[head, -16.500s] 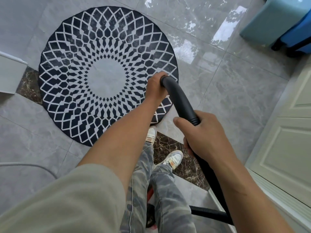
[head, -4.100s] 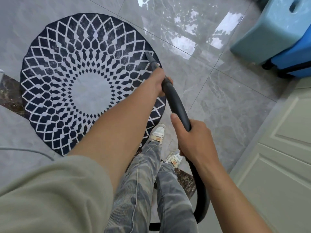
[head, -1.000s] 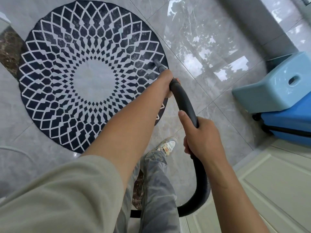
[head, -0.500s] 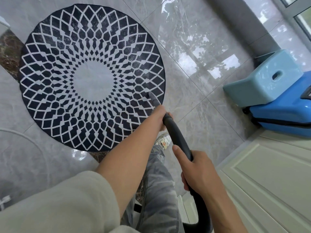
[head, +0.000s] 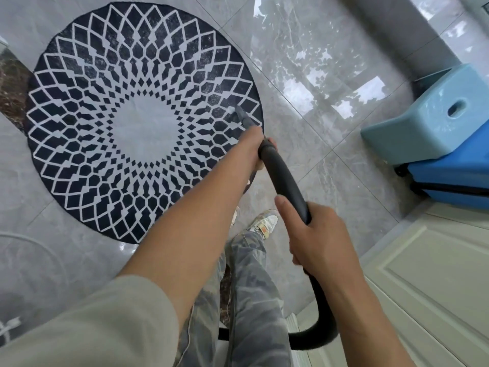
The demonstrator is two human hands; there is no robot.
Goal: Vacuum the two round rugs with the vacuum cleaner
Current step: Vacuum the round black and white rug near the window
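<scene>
One round rug (head: pixel 111 123), dark navy with a white diamond lattice and a pale centre, lies on the grey tiled floor. The vacuum's grey nozzle (head: pixel 244 118) touches the rug near its right edge. My left hand (head: pixel 255 144) grips the front end of the black hose (head: pixel 284 181) just behind the nozzle. My right hand (head: pixel 320 239) grips the hose further back, thumb lying along it. The hose loops down behind my right arm to the bottom of the view. Only this rug is in view.
A light blue plastic stool (head: pixel 434 115) and a darker blue case (head: pixel 455 178) stand at the right. A pale panelled door (head: pixel 434 282) fills the lower right. My legs and shoes (head: pixel 264 223) stand by the rug's near edge. A thin grey cord (head: pixel 31 239) curves at left.
The nozzle slid along the rug's right edge, nearer me and then back out, my left hand with it. The view shifted, showing more of the stool and door.
</scene>
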